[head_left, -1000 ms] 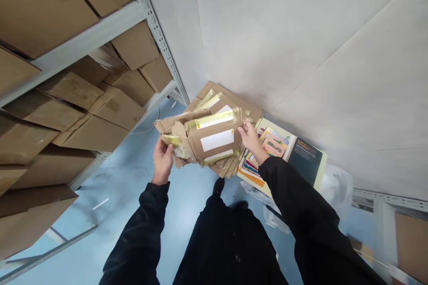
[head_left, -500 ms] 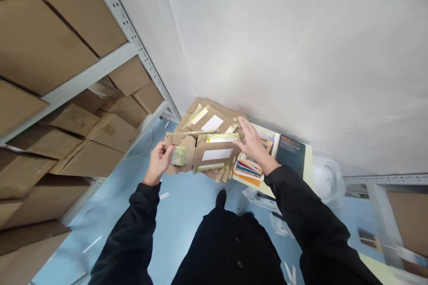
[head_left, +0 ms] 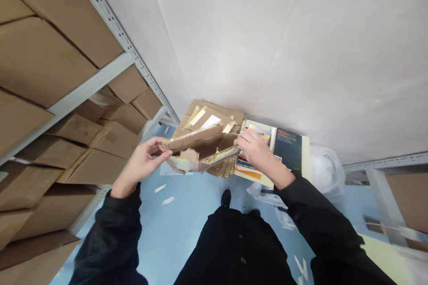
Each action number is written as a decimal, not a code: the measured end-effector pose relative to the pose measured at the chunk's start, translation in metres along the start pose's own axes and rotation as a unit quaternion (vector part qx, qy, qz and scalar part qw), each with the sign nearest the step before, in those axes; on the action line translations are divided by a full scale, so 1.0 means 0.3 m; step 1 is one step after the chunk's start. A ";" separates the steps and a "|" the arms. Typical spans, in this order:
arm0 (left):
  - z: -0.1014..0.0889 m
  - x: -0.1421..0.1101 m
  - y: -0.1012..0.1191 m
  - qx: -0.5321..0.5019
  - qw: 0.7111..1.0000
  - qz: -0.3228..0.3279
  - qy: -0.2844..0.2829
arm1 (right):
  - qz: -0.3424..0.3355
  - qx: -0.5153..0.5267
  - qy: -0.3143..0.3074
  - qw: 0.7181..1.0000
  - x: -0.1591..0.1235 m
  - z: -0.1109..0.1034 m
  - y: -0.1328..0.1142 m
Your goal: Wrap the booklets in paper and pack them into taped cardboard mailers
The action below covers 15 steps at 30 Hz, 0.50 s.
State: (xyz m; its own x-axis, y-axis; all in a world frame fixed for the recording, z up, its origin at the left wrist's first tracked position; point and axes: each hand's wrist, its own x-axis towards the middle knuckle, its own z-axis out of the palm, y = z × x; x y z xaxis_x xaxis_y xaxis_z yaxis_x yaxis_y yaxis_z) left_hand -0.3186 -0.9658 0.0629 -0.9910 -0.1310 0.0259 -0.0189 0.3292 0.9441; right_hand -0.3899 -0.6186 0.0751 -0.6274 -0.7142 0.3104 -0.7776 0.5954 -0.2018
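Observation:
A small torn cardboard box [head_left: 187, 141] is held up between my two hands, its inside now facing me. My left hand [head_left: 149, 156] grips its left end, thumb below and fingers along the edge. At the right end my right hand [head_left: 251, 144] pinches the box's rim, fingers closed. Yellowish tape shows on its lower side. Beneath and behind it lies a stack of flattened cardboard [head_left: 222, 112] with white labels and tape. To the right of that stack are colourful booklets [head_left: 250, 162], partly behind my right hand, and a dark book [head_left: 287, 150].
Shelving [head_left: 90, 81] packed with cardboard boxes [head_left: 47, 60] rises on the left. A pale wall [head_left: 250, 44] stands ahead. A clear plastic bag [head_left: 326, 169] is right of the books. White scraps [head_left: 168, 200] lie on the blue floor [head_left: 177, 236], near my feet.
The box has tilted from showing its labelled face to showing its hollow inside. My right hand went from loosely spread fingers to pinching its rim. The view shifted slightly.

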 end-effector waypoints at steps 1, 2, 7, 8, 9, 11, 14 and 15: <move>-0.010 0.008 0.035 0.017 1.000 0.007 -0.009 | 0.001 -0.010 0.012 1.000 -0.031 -0.035 -0.013; -0.016 0.018 0.063 0.030 0.999 0.015 -0.015 | 0.006 -0.017 0.024 1.000 -0.063 -0.068 -0.024; 0.053 0.109 0.125 0.095 0.988 0.092 -0.075 | 0.055 -0.035 0.092 0.994 -0.259 -0.225 -0.057; 0.096 0.131 0.139 0.129 0.980 0.115 -0.094 | 0.063 -0.036 0.100 0.992 -0.306 -0.255 -0.062; 0.152 0.151 0.160 0.163 0.970 0.140 -0.112 | 0.072 -0.036 0.106 0.991 -0.357 -0.282 -0.067; 0.298 0.176 0.228 0.213 0.944 0.188 -0.166 | 0.093 -0.035 0.115 0.988 -0.469 -0.329 -0.075; 0.574 0.146 0.372 0.269 0.876 0.255 -0.308 | 0.138 -0.041 0.124 0.982 -0.668 -0.375 -0.090; 0.671 0.116 0.420 0.301 0.841 0.279 -0.352 | 0.154 -0.050 0.124 0.979 -0.743 -0.385 -0.097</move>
State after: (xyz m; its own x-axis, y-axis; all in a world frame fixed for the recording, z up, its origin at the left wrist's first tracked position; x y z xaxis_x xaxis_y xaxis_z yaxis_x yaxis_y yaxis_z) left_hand -0.3820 -0.7407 0.1167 -0.6964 0.7176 0.0076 0.6215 0.5977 0.5065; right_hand -0.2227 -0.4341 0.1191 -0.7927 -0.3903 0.4682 -0.5370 0.8107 -0.2333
